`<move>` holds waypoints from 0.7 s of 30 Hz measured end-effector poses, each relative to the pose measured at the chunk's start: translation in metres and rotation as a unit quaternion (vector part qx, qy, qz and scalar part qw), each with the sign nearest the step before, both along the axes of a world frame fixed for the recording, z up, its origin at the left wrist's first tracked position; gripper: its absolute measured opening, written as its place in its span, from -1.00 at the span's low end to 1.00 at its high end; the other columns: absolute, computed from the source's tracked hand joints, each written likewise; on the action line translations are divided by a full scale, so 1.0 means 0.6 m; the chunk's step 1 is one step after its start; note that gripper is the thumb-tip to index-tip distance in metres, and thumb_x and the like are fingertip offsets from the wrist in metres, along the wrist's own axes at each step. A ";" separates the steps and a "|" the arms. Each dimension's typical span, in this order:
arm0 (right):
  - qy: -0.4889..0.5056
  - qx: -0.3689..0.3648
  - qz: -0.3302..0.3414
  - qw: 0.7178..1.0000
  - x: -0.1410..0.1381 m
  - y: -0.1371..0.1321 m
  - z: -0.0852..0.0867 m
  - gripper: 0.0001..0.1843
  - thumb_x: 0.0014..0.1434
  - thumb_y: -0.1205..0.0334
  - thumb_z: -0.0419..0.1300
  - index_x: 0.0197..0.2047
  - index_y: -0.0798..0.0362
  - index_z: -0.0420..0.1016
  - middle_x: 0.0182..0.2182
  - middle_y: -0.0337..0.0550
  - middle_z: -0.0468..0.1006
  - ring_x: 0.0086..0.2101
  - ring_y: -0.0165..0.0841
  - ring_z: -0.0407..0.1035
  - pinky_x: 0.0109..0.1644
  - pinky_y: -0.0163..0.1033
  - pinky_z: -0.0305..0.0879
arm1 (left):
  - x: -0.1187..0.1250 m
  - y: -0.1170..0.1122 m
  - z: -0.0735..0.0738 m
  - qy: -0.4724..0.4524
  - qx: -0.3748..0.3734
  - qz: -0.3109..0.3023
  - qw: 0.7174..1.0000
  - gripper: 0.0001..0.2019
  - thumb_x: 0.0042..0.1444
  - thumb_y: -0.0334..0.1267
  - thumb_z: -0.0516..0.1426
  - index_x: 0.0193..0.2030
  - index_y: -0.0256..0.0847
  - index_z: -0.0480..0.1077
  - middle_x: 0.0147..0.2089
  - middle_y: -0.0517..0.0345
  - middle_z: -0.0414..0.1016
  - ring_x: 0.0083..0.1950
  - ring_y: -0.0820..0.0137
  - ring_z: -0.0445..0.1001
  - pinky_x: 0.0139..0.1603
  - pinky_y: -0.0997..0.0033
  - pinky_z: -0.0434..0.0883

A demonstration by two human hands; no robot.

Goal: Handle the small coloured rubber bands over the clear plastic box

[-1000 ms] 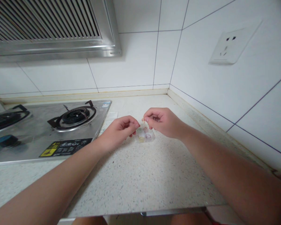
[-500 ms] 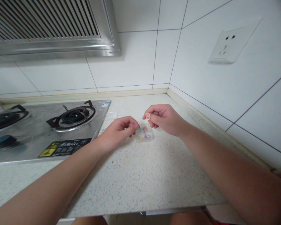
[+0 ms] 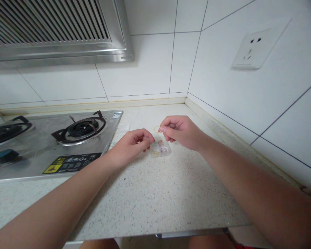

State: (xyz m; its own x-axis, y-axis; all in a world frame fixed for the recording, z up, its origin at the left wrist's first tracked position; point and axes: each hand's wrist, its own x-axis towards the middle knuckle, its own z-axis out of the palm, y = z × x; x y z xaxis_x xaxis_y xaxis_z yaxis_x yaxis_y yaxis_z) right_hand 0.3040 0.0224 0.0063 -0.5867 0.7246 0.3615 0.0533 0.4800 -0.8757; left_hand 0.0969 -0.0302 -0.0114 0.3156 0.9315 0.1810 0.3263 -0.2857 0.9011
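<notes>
Left hand [image 3: 133,142] pinched on edge of clear packet [image 3: 161,150] on counter [image 3: 158,197]; right hand [image 3: 180,130] pinched on thin yellowish band [image 3: 157,129] just above packet.

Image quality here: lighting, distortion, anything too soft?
Head view: soft even light, faint counter shadows beneath the left hand; wide-angle stretch enlarges forearms near the edges; clear box and thin ring pinched by the right hand barely resolve.

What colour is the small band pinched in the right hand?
The band is pale yellow, clearest in the head view.
</notes>
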 end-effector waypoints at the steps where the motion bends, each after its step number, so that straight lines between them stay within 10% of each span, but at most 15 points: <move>1: 0.000 0.000 0.003 1.000 0.000 0.001 -0.001 -0.83 0.20 0.18 0.26 -0.33 0.11 0.50 -0.59 -0.32 0.45 -0.56 -0.54 0.31 -0.50 -0.40 0.23 | 0.000 0.000 0.000 0.000 0.000 0.000 1.000 -0.85 0.23 -0.22 0.11 -0.27 -0.26 0.41 -0.46 0.27 0.36 -0.46 0.54 0.29 -0.46 0.51 0.21; 21: -0.037 0.092 0.005 0.995 0.000 0.003 -0.017 -0.87 0.16 0.22 0.29 -0.25 0.09 0.48 -0.50 -0.30 0.42 -0.50 -0.51 0.26 -0.44 -0.34 0.19 | -0.005 -0.001 -0.002 -0.004 -0.019 -0.004 1.000 -0.77 0.29 -0.11 0.11 -0.27 -0.24 0.40 -0.44 0.25 0.38 -0.46 0.53 0.28 -0.46 0.49 0.19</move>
State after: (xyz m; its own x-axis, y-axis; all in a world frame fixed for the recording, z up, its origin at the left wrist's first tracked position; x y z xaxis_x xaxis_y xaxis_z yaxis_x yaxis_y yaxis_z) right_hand 0.3039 0.0242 -0.0042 -0.6235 0.6447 0.4422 0.1097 0.6322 -0.7670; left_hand 0.0941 -0.0310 -0.0126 0.3214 0.9353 0.1480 0.3172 -0.2536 0.9138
